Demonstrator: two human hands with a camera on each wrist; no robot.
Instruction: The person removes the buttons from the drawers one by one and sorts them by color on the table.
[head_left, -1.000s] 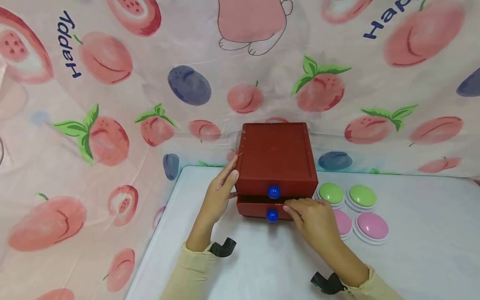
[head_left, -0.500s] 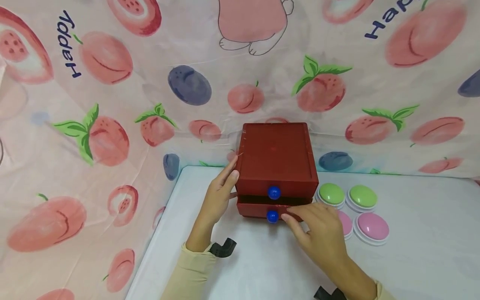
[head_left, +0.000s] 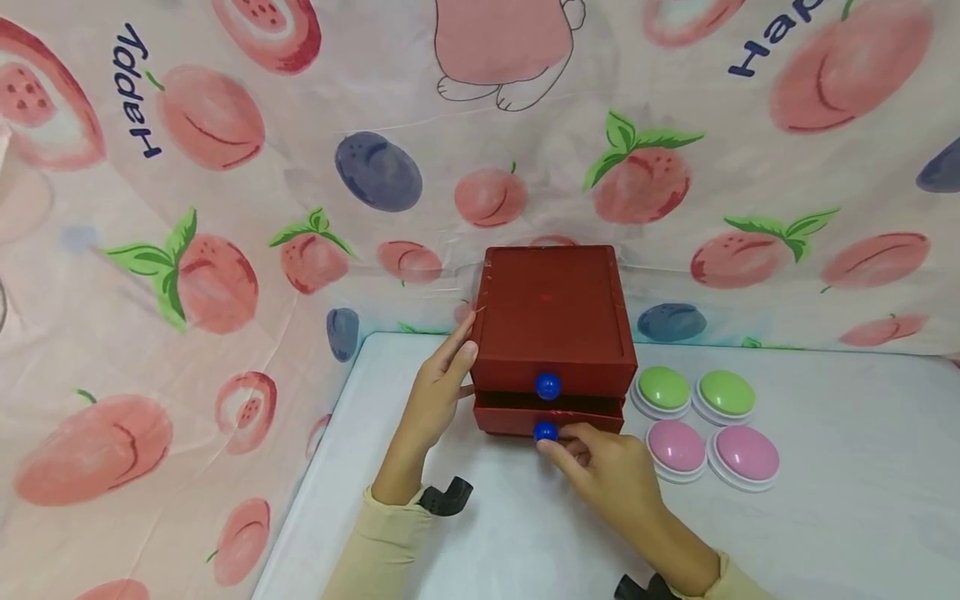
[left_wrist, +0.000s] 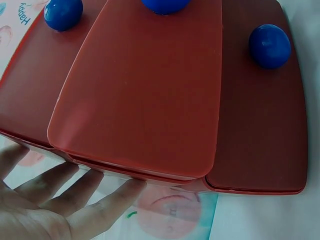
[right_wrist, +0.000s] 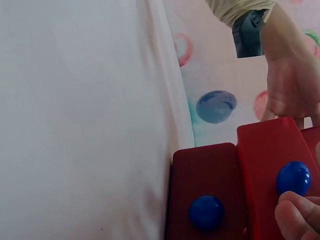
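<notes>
A dark red two-drawer box (head_left: 553,317) stands at the back of the white table. Each drawer front has a blue knob, the upper knob (head_left: 547,385) and the lower knob (head_left: 545,431). The lower drawer (head_left: 592,419) sticks out slightly. My left hand (head_left: 442,379) lies flat with straight fingers (left_wrist: 75,200) against the left side of the box (left_wrist: 150,100). My right hand (head_left: 558,446) reaches in from the right, its curled fingertips (right_wrist: 295,215) at the lower knob (right_wrist: 293,178), pinching it. The upper knob (right_wrist: 206,212) is untouched.
Two green dome buttons (head_left: 663,387) (head_left: 724,392) and two pink ones (head_left: 677,446) (head_left: 745,452) sit just right of the box. The white table (head_left: 840,483) ends at a left edge near my left sleeve. A fruit-print cloth (head_left: 225,250) hangs behind and to the left.
My right hand has slid down and left from the lower drawer's top edge to its blue knob, uncovering the near pink button. The left hand and the box have stayed put.
</notes>
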